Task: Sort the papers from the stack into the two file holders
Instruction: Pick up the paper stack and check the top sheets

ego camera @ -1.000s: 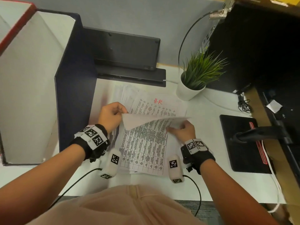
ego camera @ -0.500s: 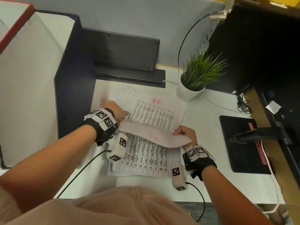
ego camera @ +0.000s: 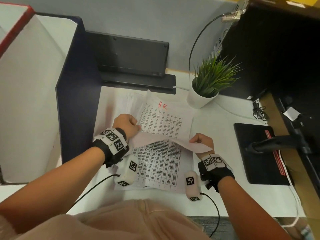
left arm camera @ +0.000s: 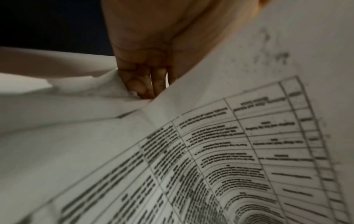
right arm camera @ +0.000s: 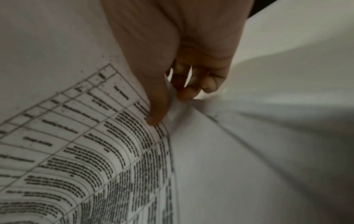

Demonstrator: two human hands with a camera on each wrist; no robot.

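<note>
A stack of printed table sheets (ego camera: 161,168) lies on the white desk in front of me. Across it a lifted sheet (ego camera: 155,142) curls over with its blank back up. My left hand (ego camera: 124,124) pinches the sheet's left edge, and its curled fingers (left arm camera: 145,84) show in the left wrist view. My right hand (ego camera: 201,141) pinches the right edge between thumb and fingers (right arm camera: 159,112). Behind the curl, a sheet marked "H.R" in red (ego camera: 162,118) has its far left corner raised. At the left stand a tall navy-edged file holder (ego camera: 78,101) and a red-edged file holder (ego camera: 15,26).
A potted plant (ego camera: 207,84) stands just right of the stack's far end. A black device on a black base (ego camera: 131,56) sits behind the papers. To the right lie a black pad (ego camera: 256,153), a black arm and several cables.
The lifted sheet has curled over toward me, showing its back. The far left corner of the "H.R" sheet has risen. Both hands keep their pinch in nearly the same places.
</note>
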